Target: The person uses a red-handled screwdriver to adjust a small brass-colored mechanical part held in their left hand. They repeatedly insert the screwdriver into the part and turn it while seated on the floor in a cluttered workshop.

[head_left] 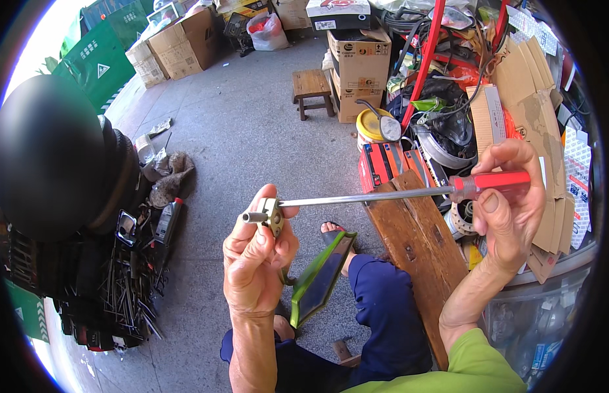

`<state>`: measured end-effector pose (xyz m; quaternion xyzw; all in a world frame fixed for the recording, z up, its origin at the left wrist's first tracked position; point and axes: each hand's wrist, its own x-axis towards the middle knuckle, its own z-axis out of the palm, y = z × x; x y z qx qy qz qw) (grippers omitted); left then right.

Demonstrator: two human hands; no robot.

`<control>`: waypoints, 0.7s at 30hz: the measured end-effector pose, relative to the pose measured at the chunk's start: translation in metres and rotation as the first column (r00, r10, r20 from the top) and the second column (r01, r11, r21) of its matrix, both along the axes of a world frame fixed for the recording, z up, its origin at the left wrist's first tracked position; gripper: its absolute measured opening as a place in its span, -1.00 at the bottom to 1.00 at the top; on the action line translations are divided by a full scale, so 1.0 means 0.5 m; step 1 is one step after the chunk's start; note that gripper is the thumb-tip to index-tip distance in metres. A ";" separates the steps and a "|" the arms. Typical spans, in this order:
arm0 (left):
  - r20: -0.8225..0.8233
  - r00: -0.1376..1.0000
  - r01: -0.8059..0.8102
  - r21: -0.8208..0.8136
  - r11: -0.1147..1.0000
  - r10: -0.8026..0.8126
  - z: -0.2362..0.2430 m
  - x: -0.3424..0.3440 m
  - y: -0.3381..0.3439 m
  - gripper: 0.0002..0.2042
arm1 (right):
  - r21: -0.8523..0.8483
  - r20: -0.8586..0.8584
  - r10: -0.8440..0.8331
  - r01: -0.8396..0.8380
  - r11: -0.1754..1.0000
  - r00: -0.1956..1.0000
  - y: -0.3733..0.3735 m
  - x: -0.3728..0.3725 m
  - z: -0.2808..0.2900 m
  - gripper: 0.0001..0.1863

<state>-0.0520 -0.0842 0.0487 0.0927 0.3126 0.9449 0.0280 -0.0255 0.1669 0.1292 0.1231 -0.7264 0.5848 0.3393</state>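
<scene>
Raised in front of me, my left hand (257, 252) pinches a small brass-coloured metal fitting (272, 216) with a short round stub pointing left. My right hand (511, 206) grips a screwdriver (370, 197) by its red handle, fingers wrapped around it. The long steel shaft lies nearly level, and its far end reaches the fitting. The tip itself is hidden behind the fitting and fingers, so I cannot tell whether it sits in a screw. Below the shaft, by my legs, is a green-rimmed, mirror-like panel (323, 280).
A worn wooden bench (419, 239) runs along my right, with a red-and-black box (376, 167) behind it. Tools and metal rods (124, 288) lie at left beside stacked tyres (114, 170). Farther off are a wooden stool (311, 84), cardboard boxes (360, 62) and a yellow-lidded bucket (371, 124).
</scene>
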 end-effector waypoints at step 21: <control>0.011 0.999 0.032 0.056 0.998 -0.033 -0.005 -0.003 0.004 -0.45 | -0.026 0.070 -0.125 0.127 0.992 0.990 -0.004 0.013 0.002 -0.51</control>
